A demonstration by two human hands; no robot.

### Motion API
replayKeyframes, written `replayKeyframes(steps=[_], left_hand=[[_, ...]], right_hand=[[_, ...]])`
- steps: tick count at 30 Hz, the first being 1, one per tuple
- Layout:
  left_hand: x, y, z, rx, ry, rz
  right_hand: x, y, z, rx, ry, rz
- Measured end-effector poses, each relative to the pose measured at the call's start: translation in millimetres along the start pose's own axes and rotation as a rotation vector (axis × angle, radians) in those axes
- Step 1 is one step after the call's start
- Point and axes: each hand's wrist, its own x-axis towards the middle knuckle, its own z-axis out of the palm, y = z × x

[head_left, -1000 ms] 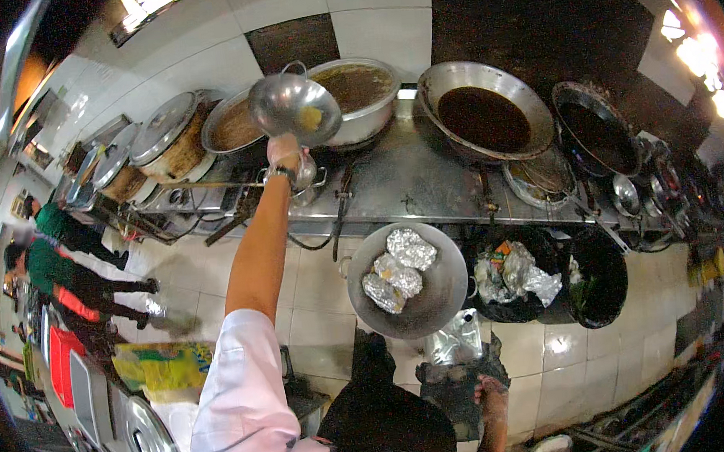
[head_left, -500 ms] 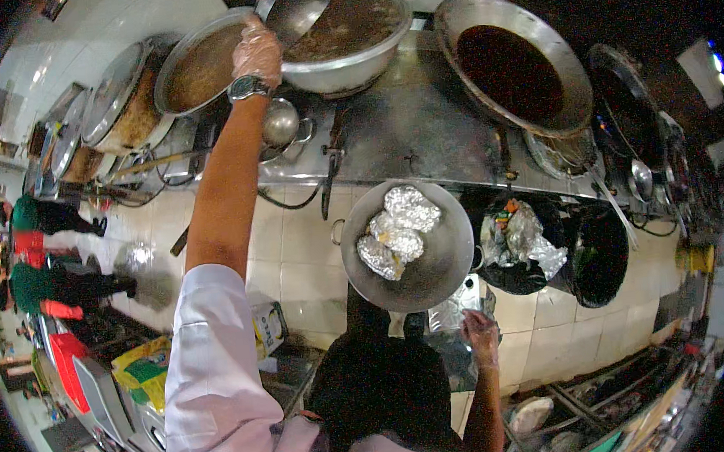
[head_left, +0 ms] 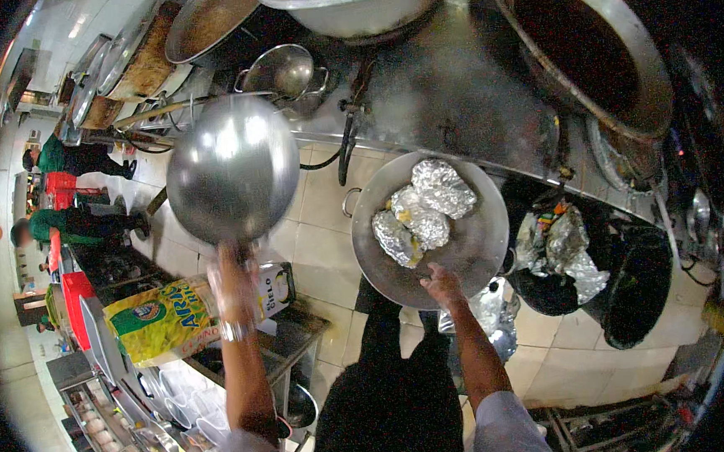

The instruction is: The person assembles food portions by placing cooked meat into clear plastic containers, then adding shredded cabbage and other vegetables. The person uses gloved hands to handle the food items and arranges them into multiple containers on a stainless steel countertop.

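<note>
My left hand, blurred by motion, is closed on the near edge of a round, shiny metal dish. It cannot be told whether this dish is a bowl or a lid. It hangs over the floor left of a wide metal pan with loop handles. Several foil-wrapped bundles lie inside that pan. At the pan's near rim is my right hand, its fingers curled and reaching over the inside, just short of the foil. Whatever those fingers hold, if anything, is hidden.
A steel counter runs along the far side, bearing a large metal basin and a wide bowl of dark liquid. A black bin with crumpled foil stands right of the pan. Two people stand far left, near a yellow bag.
My left hand has brought the round metal dish back from above the far basin, toward me. My right hand has moved forward from beside the pan to its near rim.
</note>
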Motion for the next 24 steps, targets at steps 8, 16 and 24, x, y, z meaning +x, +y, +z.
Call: replayKeyframes(steps=[8, 16, 24], left_hand=[[-230, -191, -63, -0.095, 0.226, -0.483], [-399, -310, -87, 0.029, 0.175, -0.632], [-408, -344, -70, -0.303, 0.228, -0.833]], right_hand=[[71, -46, 61, -0.214, 0.131, -0.057], [87, -69, 87, -0.483, 0.375, -0.023], [88, -11, 77, 1.165, -0.253, 0.283]])
